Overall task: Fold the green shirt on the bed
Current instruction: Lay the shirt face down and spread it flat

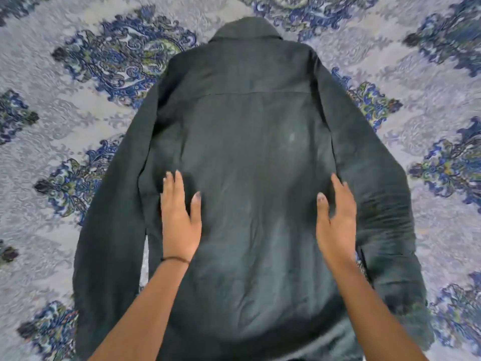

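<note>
Bed (429,105): covered by a pale grey spread with blue and green paisley medallions; it fills the whole view, so none of its edges or corners shows.

Green shirt (250,152): dark green, spread out flat on the bed with its back upward. It has not yet been folded. Its top points to the far side of the bed and its hem to the near side, where it runs out of the bottom of the view.

Left-side sleeve (109,217): lies straight down along the body of the shirt and angles slightly outward toward the near side.

Right-side sleeve (385,204): also lies down alongside the body, with bunched creases about halfway down (its cuff end is too blurred to make out).

Collar (247,31): at the far end of the shirt, lying flat on the spread.

Yoke seam (255,93): a thin line across the upper back, below the collar.

Left hand (179,220): palm down on the shirt's back near its left side seam, fingers straight and together, thumb spread, gripping nothing.

Right hand (335,220): flat on the back near the right side seam, fingers extended, thumb apart, also gripping nothing.

Wrist band (175,259): a thin dark cord around the left wrist.
</note>
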